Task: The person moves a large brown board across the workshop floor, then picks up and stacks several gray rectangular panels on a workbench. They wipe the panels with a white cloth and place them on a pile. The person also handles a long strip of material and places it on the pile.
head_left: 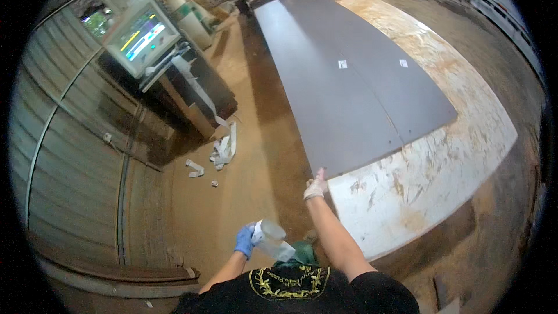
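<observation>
In a blue glove, my left hand is closed round a whitish roll that looks like a roll of labels. A loose pale strip hangs from it in front of my body. My right hand, in a white glove, is at the near left corner of a large grey panel. One finger lies on top of that corner, while the rest of the hand curls at the edge, partly hidden. A second grey panel lies alongside on the right. Each panel bears a small white label, such as this label.
Both panels lie on a scuffed white board whose near end juts toward me. At the left, a lit monitor stands on a dark cabinet, trailing a paper strip. Crumpled paper litters the floor by a corrugated wall.
</observation>
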The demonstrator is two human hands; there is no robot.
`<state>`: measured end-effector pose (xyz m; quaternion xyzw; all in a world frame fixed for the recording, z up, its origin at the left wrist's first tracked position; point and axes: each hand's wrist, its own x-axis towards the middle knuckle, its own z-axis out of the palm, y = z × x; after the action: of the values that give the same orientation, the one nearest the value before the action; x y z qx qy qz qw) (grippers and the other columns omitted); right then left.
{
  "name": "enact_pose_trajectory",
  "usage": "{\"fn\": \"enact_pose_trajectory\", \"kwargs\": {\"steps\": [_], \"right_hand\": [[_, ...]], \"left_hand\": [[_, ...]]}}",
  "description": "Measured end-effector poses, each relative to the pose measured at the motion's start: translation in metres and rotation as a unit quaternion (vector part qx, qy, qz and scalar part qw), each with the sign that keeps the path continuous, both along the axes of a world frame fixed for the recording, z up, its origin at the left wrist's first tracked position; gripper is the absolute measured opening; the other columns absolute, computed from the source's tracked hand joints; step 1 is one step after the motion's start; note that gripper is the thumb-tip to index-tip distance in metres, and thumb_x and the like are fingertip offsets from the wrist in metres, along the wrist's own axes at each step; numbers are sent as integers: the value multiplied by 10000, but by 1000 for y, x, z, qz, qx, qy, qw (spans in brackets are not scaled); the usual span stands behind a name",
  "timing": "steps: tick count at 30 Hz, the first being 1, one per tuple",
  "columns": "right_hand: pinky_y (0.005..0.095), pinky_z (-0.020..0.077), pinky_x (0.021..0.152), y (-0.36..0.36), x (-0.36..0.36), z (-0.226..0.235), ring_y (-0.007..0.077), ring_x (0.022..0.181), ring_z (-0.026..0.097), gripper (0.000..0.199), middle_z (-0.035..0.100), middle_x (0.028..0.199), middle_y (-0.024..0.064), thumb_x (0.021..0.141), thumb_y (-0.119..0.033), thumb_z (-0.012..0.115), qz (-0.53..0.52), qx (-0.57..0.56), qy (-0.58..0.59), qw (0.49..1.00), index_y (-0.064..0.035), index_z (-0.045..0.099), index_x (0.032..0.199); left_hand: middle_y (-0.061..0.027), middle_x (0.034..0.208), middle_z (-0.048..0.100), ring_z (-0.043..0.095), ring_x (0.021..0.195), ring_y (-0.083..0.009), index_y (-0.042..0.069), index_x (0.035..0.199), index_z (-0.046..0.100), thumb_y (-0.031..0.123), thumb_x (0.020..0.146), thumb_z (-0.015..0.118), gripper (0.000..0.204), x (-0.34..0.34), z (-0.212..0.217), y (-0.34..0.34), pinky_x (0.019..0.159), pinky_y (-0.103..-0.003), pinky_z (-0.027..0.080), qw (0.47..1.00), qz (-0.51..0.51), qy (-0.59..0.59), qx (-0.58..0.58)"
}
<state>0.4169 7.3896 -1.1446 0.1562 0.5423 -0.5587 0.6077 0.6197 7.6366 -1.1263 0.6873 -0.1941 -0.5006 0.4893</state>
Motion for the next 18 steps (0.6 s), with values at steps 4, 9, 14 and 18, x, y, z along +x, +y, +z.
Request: {"fn": "enact_pose_trajectory", "kwargs": {"steps": [4, 9, 14, 18], "right_hand": [[367, 486, 674, 30, -6, -4, 130, 515, 343, 445, 446, 727, 7, 736, -349, 721, -45, 4, 10, 999, -117, 497, 1043], [307, 492, 666, 132, -38, 45, 98, 581, 436, 344, 570, 954, 9, 759, -300, 697, -73, 10, 107, 991, -115, 537, 1002], [293, 414, 557, 226, -87, 28, 87, 557, 425, 412, 580, 765, 11, 704, -371, 728, -145, -32, 131, 980, -88, 612, 979], [336, 419, 584, 392, -105, 43, 106, 576, 438, 453, 521, 699, 5, 659, -368, 749, -398, 83, 158, 900, -72, 608, 972]], "left_hand": [[-87, 975, 626, 587, 859, -198, 43, 1038, 608, 208, 871, 447, 284, 32, 39, -70, 765, -312, 476, 975, -186, -120, -9], [-102, 953, 631, 577, 884, -206, 49, 994, 612, 201, 870, 429, 268, 72, 9, -160, 778, -303, 456, 817, -384, -430, -20], [-26, 778, 584, 529, 677, -164, 80, 829, 575, 333, 888, 397, 315, 124, -5, -284, 633, -282, 453, 943, -272, 127, -144], [-164, 1196, 518, 496, 1092, -301, -30, 1240, 421, 769, 687, 430, 972, 114, 49, -347, 957, -436, 393, 930, -304, 193, 73]]}}
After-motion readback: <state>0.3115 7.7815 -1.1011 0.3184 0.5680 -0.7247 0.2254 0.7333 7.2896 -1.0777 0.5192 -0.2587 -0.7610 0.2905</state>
